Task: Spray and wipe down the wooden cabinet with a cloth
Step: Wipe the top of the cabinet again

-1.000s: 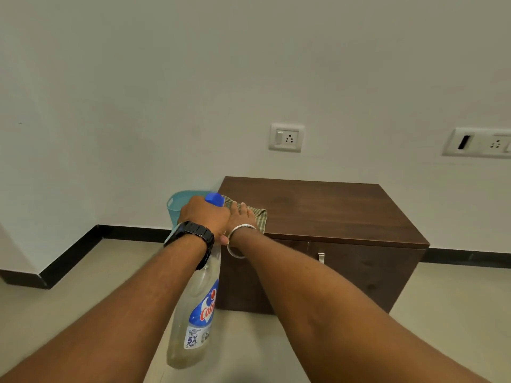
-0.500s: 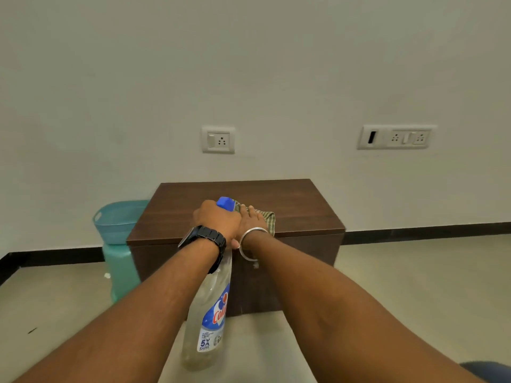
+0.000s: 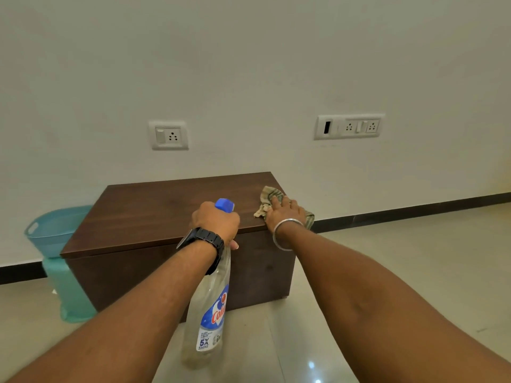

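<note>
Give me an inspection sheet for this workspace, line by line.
Surface: dark wooden cabinet, top facing the camera.
Job's things: cloth crumpled at the top's right front corner; spray bottle upright in front of the cabinet.
Clutter: nothing seen.
Grippers: left hand grips the spray bottle's top; right hand presses flat on the cloth.
Cables: nothing seen.
Surroundings: teal bin left of the cabinet; socket plates on the wall; glossy floor.

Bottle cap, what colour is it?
Blue. The cap of the bottle shows best in the head view, above the left hand.
</note>
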